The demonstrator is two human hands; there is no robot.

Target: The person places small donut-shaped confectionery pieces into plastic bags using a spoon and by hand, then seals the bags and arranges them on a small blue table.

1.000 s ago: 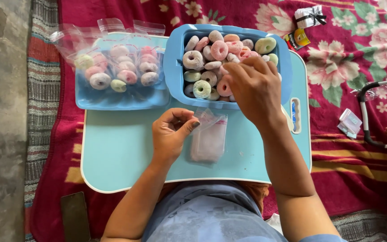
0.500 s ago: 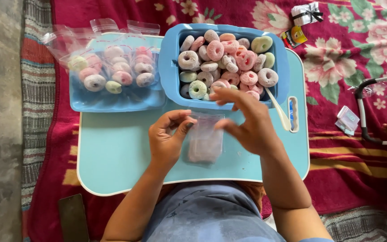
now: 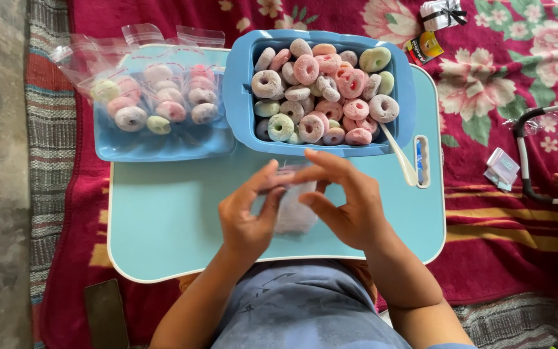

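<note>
My left hand point(image 3: 248, 216) and my right hand point(image 3: 343, 200) both pinch the top of a small clear plastic bag point(image 3: 294, 213) that lies on the light blue lap table point(image 3: 163, 226). The bag looks pinkish inside; what it holds is hidden by my fingers. Just beyond my hands stands a blue rectangular tub point(image 3: 247, 97) full of sugared ring candies point(image 3: 321, 90) in pink, white, green and yellow. To its left a flat blue lid point(image 3: 163, 145) carries several filled clear bags of candies point(image 3: 156, 97).
A white spoon point(image 3: 403, 161) leans out of the tub's near right corner. The table sits on a red floral blanket point(image 3: 505, 58). A dark phone point(image 3: 106, 313) lies at lower left. Small packets point(image 3: 502, 167) and a metal frame point(image 3: 531, 161) lie at right.
My right hand has come out of the candy tub and down to the small bag, joining my left hand at its top. The left hand stayed at the bag.
</note>
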